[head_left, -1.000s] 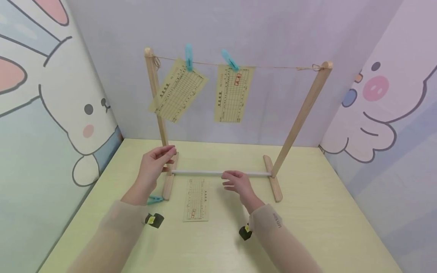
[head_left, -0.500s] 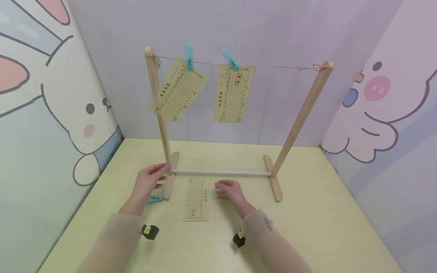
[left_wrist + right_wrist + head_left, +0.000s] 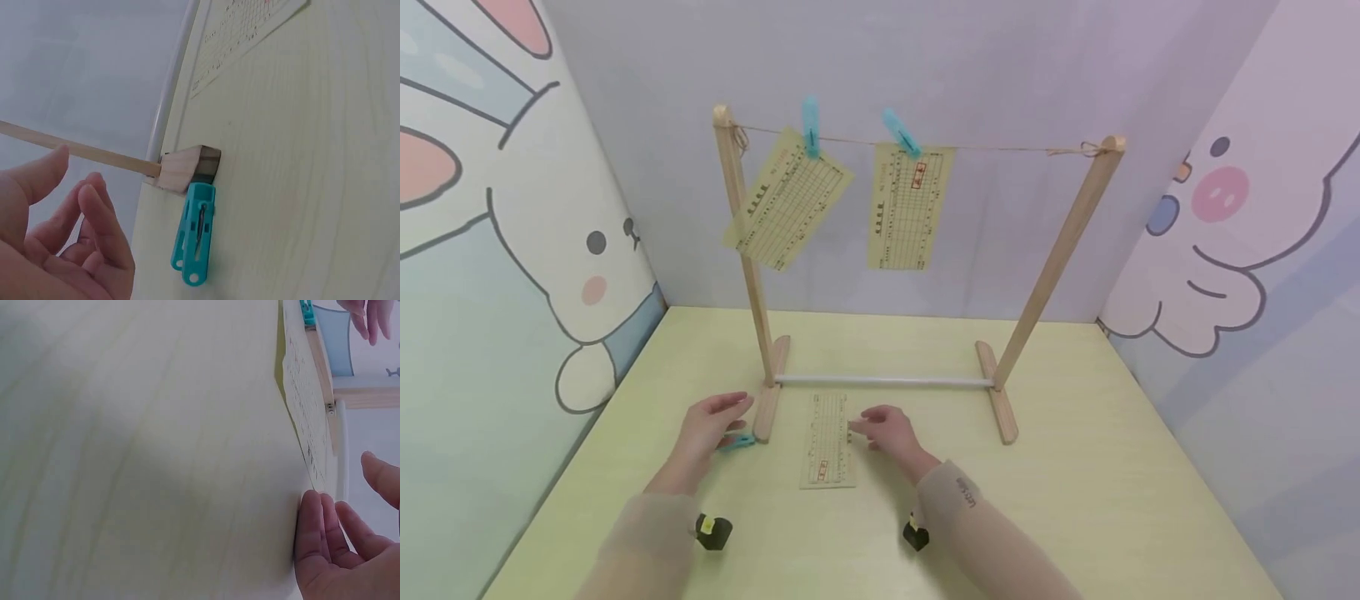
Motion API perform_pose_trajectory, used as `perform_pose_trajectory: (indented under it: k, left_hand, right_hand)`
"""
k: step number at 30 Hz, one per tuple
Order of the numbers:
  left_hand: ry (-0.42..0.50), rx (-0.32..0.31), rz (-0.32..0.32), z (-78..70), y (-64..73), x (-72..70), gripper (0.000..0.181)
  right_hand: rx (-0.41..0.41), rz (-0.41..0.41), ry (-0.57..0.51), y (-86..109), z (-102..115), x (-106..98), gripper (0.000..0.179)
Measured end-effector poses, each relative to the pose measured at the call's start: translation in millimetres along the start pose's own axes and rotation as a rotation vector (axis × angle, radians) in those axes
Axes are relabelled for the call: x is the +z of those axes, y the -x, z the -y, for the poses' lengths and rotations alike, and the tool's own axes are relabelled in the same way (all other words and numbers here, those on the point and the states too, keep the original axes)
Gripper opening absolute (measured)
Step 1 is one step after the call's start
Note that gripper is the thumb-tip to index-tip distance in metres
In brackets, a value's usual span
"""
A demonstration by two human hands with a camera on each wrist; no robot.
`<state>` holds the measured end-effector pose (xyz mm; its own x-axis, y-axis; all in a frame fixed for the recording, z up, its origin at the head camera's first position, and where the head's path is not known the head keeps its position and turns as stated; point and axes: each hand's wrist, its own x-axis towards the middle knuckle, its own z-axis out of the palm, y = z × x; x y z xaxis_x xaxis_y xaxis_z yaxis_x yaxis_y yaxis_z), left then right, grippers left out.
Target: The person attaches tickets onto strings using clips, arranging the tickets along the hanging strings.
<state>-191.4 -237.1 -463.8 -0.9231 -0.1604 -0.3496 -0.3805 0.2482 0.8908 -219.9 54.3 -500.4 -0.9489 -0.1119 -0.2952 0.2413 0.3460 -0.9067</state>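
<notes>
My left hand [image 3: 706, 429] hovers just above a teal clothespin [image 3: 199, 234] that lies on the table against the rack's left foot. In the left wrist view its thumb stands apart from loosely bent fingers, and nothing is between them. My right hand [image 3: 889, 433] is at the right edge of a printed paper slip [image 3: 829, 442] lying flat on the table. The right wrist view has its fingertips [image 3: 310, 499] down by the slip's edge, thumb raised away. Two more slips, one tilted [image 3: 788, 200] and one nearly straight [image 3: 910, 208], hang from the string by teal clothespins.
A wooden rack with a left post [image 3: 748, 292] and a right post [image 3: 1056, 267] carries the string [image 3: 1000, 149]. A white rod [image 3: 883, 382] joins its feet behind the flat slip. Fabric walls with cartoon animals stand around the table [image 3: 1097, 500].
My left hand has come down and left from the rack's post toward the clothespin. My right hand has moved left and down to the flat slip's edge.
</notes>
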Motion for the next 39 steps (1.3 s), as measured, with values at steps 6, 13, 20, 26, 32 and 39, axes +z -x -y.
perform_pose_trajectory:
  k: [6, 13, 20, 26, 32, 39]
  left_hand:
    - [-0.017, -0.010, -0.010, 10.8, -3.0, -9.8, 0.061]
    - [-0.042, -0.043, -0.018, 18.6, -8.7, -16.3, 0.062]
    - [-0.085, -0.067, 0.020, 27.4, -13.5, -19.3, 0.064]
    - [-0.062, -0.076, 0.045, 33.7, -13.3, -20.9, 0.069]
    - [-0.139, -0.033, 0.031, 39.0, -14.5, -19.2, 0.068]
    - [-0.188, 0.019, 0.021, 42.2, -13.7, -16.1, 0.064]
  right_hand:
    - [-0.031, -0.020, 0.134, 1.6, 0.3, 8.1, 0.053]
    - [-0.084, -0.034, 0.284, 0.7, 3.1, 17.6, 0.057]
    - [-0.125, -0.046, 0.394, 1.9, 0.7, 21.2, 0.056]
    - [-0.131, -0.050, 0.376, -1.0, -2.2, 16.8, 0.052]
    - [-0.142, -0.027, 0.355, -1.6, -5.5, 13.5, 0.040]
    - [-0.153, -0.031, 0.359, -0.5, -7.1, 11.1, 0.036]
